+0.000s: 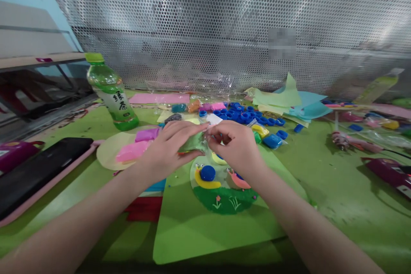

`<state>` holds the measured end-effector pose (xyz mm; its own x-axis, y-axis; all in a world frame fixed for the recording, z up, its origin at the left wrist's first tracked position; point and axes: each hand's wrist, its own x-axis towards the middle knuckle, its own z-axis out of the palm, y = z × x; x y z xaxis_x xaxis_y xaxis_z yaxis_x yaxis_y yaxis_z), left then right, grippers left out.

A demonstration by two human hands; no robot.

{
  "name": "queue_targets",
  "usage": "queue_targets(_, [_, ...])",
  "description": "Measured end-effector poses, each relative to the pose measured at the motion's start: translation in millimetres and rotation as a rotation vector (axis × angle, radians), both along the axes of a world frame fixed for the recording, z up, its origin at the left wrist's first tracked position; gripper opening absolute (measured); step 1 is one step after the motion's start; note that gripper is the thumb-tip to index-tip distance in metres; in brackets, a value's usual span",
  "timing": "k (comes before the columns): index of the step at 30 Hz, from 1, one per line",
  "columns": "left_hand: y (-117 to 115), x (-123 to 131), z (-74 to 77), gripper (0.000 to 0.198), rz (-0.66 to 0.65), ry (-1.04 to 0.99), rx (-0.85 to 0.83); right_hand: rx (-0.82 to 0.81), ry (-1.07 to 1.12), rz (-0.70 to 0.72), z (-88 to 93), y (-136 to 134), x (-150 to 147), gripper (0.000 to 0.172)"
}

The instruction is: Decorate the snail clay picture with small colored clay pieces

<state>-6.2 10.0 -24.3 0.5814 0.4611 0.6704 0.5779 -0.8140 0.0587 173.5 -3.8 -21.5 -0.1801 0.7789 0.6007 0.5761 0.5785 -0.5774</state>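
My left hand (167,147) is curled around a small clear bag of green clay (193,143), held just above the table. At the bag's right end, my right hand (236,143) pinches the plastic with thumb and fingers. Directly below both hands lies a round clay picture (221,188) with green grass, a blue ball, a yellow crescent and a pink snail shape. It rests on a light green paper sheet (199,227).
A green tea bottle (112,93) stands at the back left. A black phone in a pink case (38,173) lies at the left. Pink clay packs (133,152), several blue caps (244,115), coloured paper (289,100) and a perforated metal wall (224,25) lie behind.
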Motion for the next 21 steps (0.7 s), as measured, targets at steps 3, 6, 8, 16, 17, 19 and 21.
queue_targets(3, [-2.4,1.0,0.5,0.04,0.015,-0.015,0.012,0.068,0.022,-0.032,0.3,-3.9,-1.8,0.01])
queue_targets(6, [-3.0,-0.9,0.6,0.041,0.064,-0.042,0.019,0.196,0.087,-0.093,7.0,-9.0,1.3,0.012])
queue_targets(8, [0.3,-4.2,-0.2,0.042,0.112,-0.051,0.0,0.194,0.225,-0.144,13.7,-10.1,6.4,0.01])
queue_targets(16, [54.5,-20.6,-23.8,0.036,0.265,0.06,-0.193,-0.615,0.754,0.214,17.3,3.6,13.7,0.012])
queue_targets(17, [60.5,-21.7,-28.2,0.037,0.271,0.073,-0.2,-0.653,0.758,0.237,16.3,3.8,12.4,0.012])
queue_targets(19, [65.9,-22.4,-34.2,0.041,0.297,0.077,-0.207,-0.706,0.754,0.25,15.8,2.9,10.0,0.01])
queue_targets(21, [61.3,-21.1,-33.6,0.044,0.313,0.054,-0.191,-0.757,0.735,0.228,17.0,1.6,8.4,0.009])
